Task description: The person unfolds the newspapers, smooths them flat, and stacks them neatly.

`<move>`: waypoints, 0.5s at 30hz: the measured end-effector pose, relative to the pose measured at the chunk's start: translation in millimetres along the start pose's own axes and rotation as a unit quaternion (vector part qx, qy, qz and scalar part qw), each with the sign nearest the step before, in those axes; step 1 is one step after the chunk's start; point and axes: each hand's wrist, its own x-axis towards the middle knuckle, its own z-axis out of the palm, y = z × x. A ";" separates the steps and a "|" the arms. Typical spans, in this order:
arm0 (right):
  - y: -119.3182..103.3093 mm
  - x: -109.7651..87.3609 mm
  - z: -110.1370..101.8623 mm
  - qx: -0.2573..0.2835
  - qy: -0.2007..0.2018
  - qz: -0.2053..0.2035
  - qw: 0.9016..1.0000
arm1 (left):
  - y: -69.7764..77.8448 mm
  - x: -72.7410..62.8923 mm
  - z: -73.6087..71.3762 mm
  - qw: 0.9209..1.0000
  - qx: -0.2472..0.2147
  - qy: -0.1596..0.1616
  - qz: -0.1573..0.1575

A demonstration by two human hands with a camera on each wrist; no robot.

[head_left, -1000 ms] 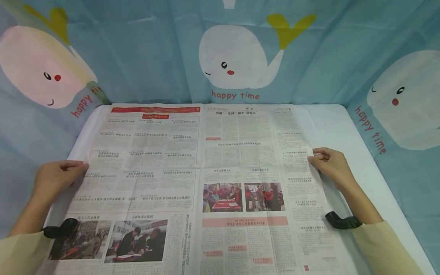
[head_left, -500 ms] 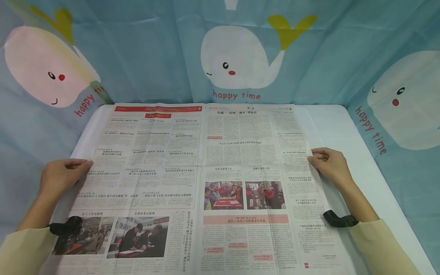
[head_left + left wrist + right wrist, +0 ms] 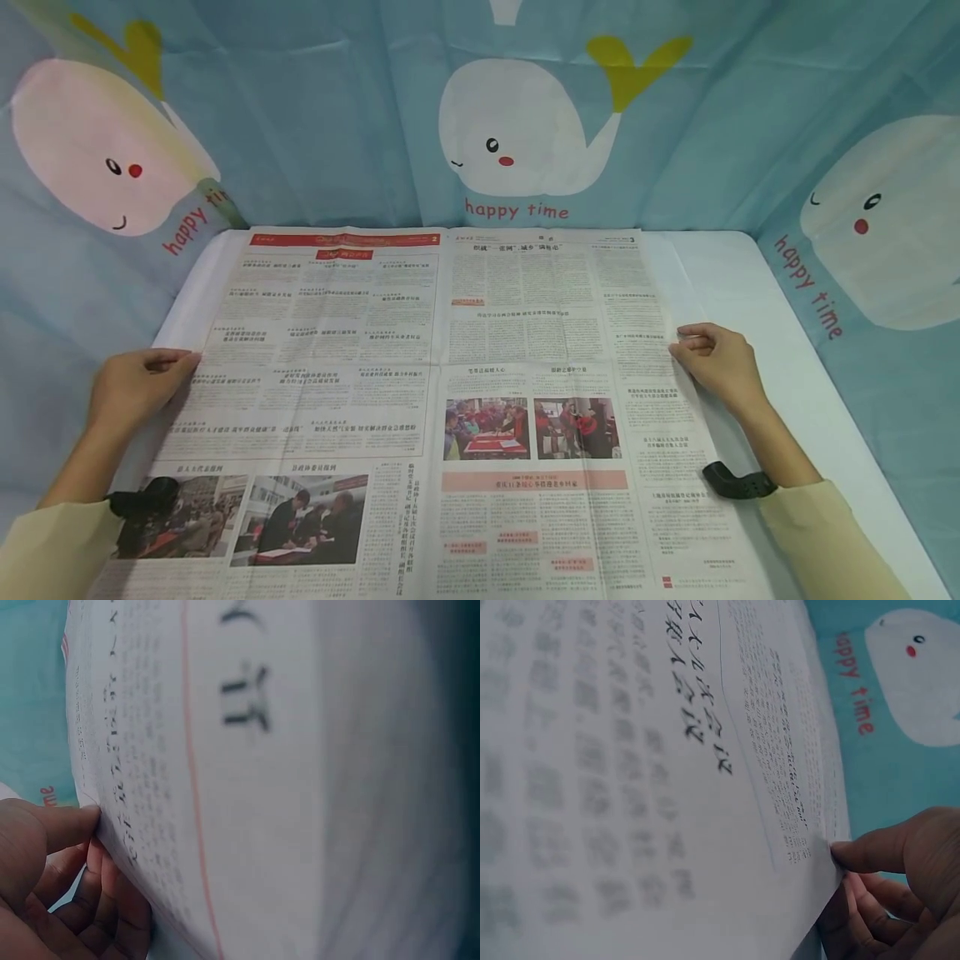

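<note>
A newspaper [image 3: 525,342] lies spread open in the head view, with a centre fold and printed photos on both pages. My left hand [image 3: 138,387] pinches its left edge between thumb and fingers. At the opposite edge, my right hand [image 3: 720,362] pinches the paper in the same way. Close up in the left wrist view, the left thumb presses on the printed side of the newspaper [image 3: 255,787] with the other fingers curled behind. The right wrist view shows the right thumb at the paper's edge, fingers bent beneath it.
A white table [image 3: 731,283] shows beyond the newspaper's sides. Light blue cloth [image 3: 322,125] printed with whales hangs behind the table and at both sides. Each wrist wears a black band, such as the right wristband [image 3: 738,482].
My left hand and the paper's left edge have shifted slightly right and up since a second ago. The right hand stays almost in place, still pinching its edge.
</note>
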 end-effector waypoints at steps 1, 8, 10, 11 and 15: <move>-0.4 -0.4 0.2 -0.002 0.002 -0.001 1.000 | -0.2 0.3 0.4 1.000 0.001 0.001 0.004; -3.3 -1.7 -2.2 -0.027 0.017 -0.011 0.999 | 1.2 1.6 2.0 1.000 0.016 0.016 0.018; -5.0 -0.8 -4.4 -0.033 0.028 -0.021 0.999 | 3.3 0.6 1.1 1.000 0.021 0.018 0.016; -6.2 -0.1 -5.8 -0.034 0.034 -0.027 0.998 | 4.9 0.0 0.3 1.000 0.020 0.016 0.014; -11.9 3.4 -9.2 -0.030 0.055 -0.059 0.996 | 15.0 -1.8 -1.9 0.999 0.019 0.014 0.044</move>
